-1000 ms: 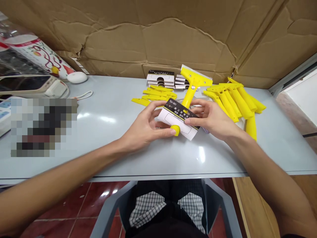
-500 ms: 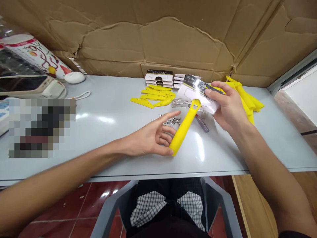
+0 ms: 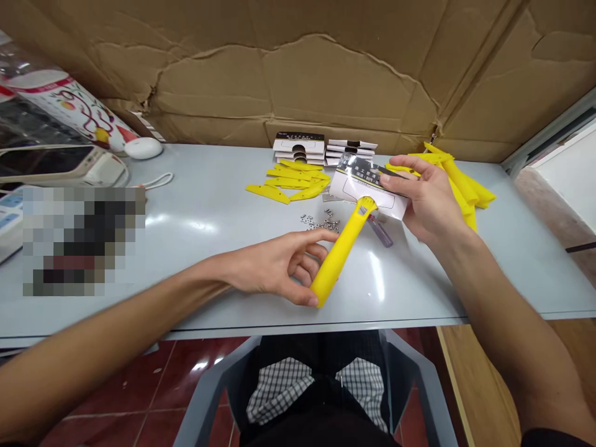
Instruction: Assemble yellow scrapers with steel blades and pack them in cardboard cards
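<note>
A yellow handle (image 3: pixel 338 261) slants over the front middle of the table, its slotted upper end against the lower edge of a white and black card (image 3: pixel 370 186). My left hand (image 3: pixel 284 264) grips the handle's lower end between thumb and fingers. The card, with a glossy clear cover, is pinched at its right side by my right hand (image 3: pixel 431 198). Behind the handle lie small metal screws and nuts (image 3: pixel 321 220) and a screwdriver with a purple handle (image 3: pixel 380 232), partly covered by the card.
Flat yellow pieces (image 3: pixel 291 181) lie behind the screws, with stacked folded cards (image 3: pixel 298 149) at the cardboard wall (image 3: pixel 298 81). More yellow handles (image 3: pixel 465 186) are piled right. A white mouse (image 3: pixel 143 148), a phone-like device (image 3: pixel 56 162) and a patterned container (image 3: pixel 69 108) stand left.
The card has turned flatter and its printed face shows more. The handle's lower end and my left hand have moved slightly down and left.
</note>
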